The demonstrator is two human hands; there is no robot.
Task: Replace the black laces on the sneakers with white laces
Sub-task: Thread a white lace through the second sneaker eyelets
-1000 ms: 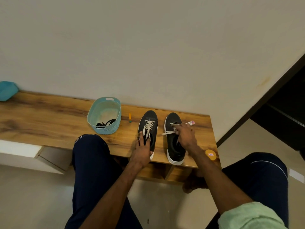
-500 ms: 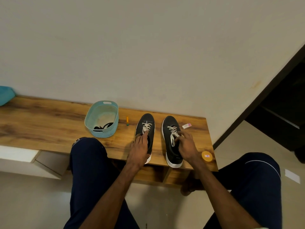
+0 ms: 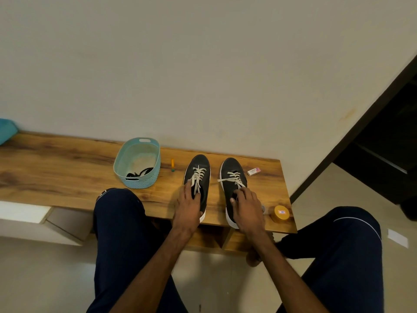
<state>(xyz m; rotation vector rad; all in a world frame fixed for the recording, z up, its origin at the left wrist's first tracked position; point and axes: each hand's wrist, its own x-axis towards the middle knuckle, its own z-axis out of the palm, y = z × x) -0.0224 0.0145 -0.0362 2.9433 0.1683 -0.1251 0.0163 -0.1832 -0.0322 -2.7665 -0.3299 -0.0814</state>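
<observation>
Two black sneakers stand side by side on the wooden bench (image 3: 56, 168), toes toward the wall. Both carry white laces. My left hand (image 3: 188, 205) rests on the heel half of the left sneaker (image 3: 199, 164), fingers at the opening by the loose lace ends (image 3: 195, 179). My right hand (image 3: 248, 207) lies over the heel half of the right sneaker (image 3: 232, 168), fingertips at its white laces (image 3: 234, 178). The black laces (image 3: 138, 173) lie inside the light blue basket (image 3: 126, 159) to the left.
A small orange and green stick (image 3: 172, 165) lies between basket and sneakers. A white eraser (image 3: 253, 171) sits right of the sneakers, a round yellow tin (image 3: 280, 213) at the bench's right front corner. My knees flank the bench's front edge; a dark doorway is at the right.
My right hand has let the white lace end drop and moved back onto the right sneaker's heel. My left hand slid slightly along the left sneaker.
</observation>
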